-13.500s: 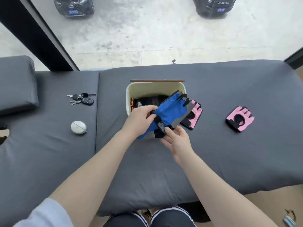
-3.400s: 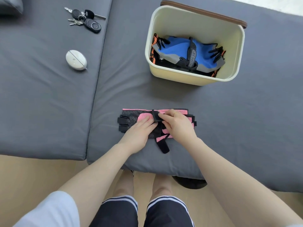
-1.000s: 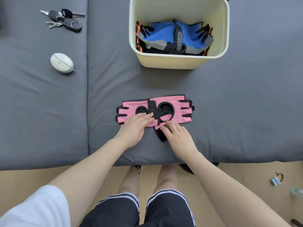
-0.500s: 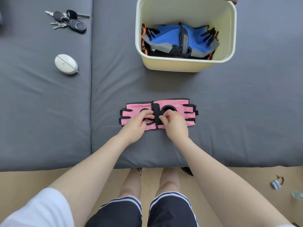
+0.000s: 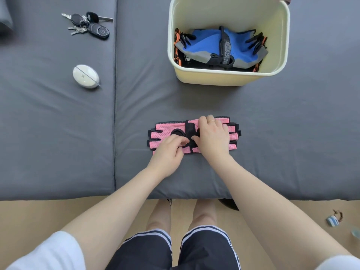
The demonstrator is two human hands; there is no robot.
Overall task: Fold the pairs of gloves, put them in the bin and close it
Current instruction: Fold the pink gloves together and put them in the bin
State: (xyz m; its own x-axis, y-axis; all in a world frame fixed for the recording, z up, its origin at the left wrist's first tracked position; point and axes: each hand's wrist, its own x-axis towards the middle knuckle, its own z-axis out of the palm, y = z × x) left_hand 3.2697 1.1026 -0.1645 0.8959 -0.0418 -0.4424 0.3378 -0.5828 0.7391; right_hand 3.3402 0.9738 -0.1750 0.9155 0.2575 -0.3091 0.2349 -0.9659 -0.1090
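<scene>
Both hands are working the pink mesh fingerless gloves (image 5: 165,133) on the grey padded table (image 5: 292,133): my left hand (image 5: 169,152) is pinching the black strap, my right hand (image 5: 213,137), moved up since a moment ago, is pressing flat. Beyond, the cream plastic bin (image 5: 226,77) is sitting open above tan flooring (image 5: 29,217).

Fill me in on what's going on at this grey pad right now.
A person is working on a pair of pink gloves laid flat on the grey pad. The left hand pinches the black strap at the middle, and the right hand rests over the right glove. The cream bin behind stands open, with a blue pair already inside. Keys and a white case lie off to the left.
</scene>
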